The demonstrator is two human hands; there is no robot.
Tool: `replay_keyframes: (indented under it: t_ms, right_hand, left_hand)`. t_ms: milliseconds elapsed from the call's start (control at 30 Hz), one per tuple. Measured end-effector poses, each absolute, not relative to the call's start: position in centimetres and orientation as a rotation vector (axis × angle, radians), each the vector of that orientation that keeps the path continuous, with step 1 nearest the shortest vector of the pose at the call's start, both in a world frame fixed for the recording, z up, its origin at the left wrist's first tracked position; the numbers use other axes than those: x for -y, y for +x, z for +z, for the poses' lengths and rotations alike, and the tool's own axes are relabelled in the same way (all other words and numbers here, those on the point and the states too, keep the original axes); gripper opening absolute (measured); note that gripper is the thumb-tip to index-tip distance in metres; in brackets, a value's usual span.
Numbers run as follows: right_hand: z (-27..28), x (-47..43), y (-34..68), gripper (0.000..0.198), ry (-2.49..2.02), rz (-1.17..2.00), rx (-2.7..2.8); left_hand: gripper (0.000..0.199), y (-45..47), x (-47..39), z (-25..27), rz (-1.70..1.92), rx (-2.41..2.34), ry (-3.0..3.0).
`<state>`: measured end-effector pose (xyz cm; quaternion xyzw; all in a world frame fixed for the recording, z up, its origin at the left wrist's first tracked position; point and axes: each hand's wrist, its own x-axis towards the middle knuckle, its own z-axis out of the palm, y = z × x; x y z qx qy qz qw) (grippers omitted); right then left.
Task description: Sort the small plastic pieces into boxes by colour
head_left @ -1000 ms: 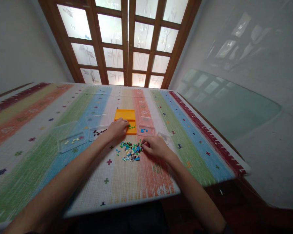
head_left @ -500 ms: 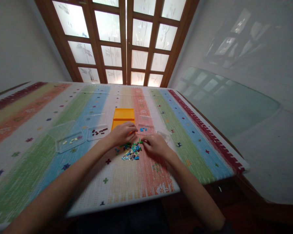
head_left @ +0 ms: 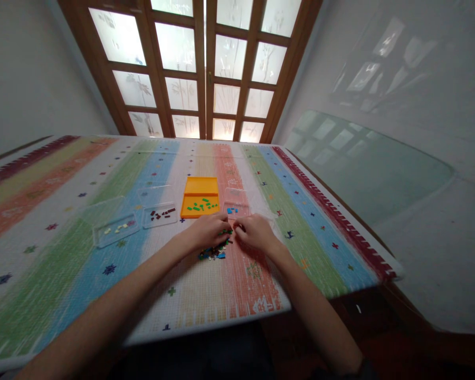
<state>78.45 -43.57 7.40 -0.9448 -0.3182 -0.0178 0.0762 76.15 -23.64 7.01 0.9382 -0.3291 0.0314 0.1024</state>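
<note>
The left hand (head_left: 210,231) has drawn back from the open orange plastic case (head_left: 201,184) and now curls over the mixed heap of tiny coloured plastic bricks (head_left: 212,254), just in front of that case; its fingers are bent, though whether they pinch a brick I cannot tell; the right hand (head_left: 256,232) is just beside it, thumb near forefinger, its grip likewise unclear; with the case uncovered, loose green plastic bricks (head_left: 196,208) show in its near half, so the work seems to have shifted to the heap; right of the case sits a clear plastic box holding blue bricks (head_left: 230,210); left of the case lie a clear box holding dark brown bricks (head_left: 153,213) and, farther out, another holding pale yellow bricks (head_left: 107,230); a striped cloth (head_left: 206,295) covers the worktop.
</note>
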Motion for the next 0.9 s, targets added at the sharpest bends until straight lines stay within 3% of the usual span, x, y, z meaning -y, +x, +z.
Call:
replay_keyframes:
  t_ms: [500, 900]
  right_hand:
    - [7.1, 43.7, 78.8, 0.018, -2.551, -0.088, 0.92]
    - [6.2, 42.2, 78.8, 0.021, -2.487, -0.04, 1.146]
  left_hand:
    - [0.009, 76.0, 22.4, 7.4, 0.151, 0.715, 2.626]
    - [0.011, 77.9, 16.3, 8.0, 0.275, 0.502, 2.556]
